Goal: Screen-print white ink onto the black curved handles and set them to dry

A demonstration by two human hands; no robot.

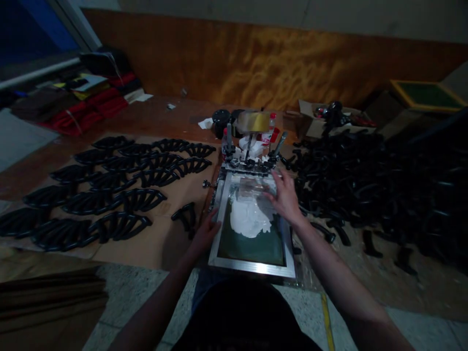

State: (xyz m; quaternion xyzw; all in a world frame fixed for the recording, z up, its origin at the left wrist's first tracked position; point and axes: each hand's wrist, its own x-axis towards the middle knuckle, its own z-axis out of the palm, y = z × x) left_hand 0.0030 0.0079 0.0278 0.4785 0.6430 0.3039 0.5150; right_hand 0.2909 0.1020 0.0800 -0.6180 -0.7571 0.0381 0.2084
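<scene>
A metal-framed screen (256, 268) lies flat before me, clamped at its back edge to a hinge fixture (248, 166). White paste (248, 217) covers the middle of its green mesh. A blurred, see-through squeegee-like blade (252, 187) is at the paste's far end. My right hand (286, 196) is over the frame's right back part, fingers apart, close to the blade; nothing shows held in it. My left hand (208, 231) is beside the frame's left edge, its fingers partly hidden in shadow; whether it holds anything is unclear.
Rows of curved black parts (141, 200) lie on cardboard at the left. A big heap of black parts (343, 180) fills the right. Behind the fixture stand dark jars (221, 122) and a red-capped bottle (271, 127). A carton (316, 127) is at the back right.
</scene>
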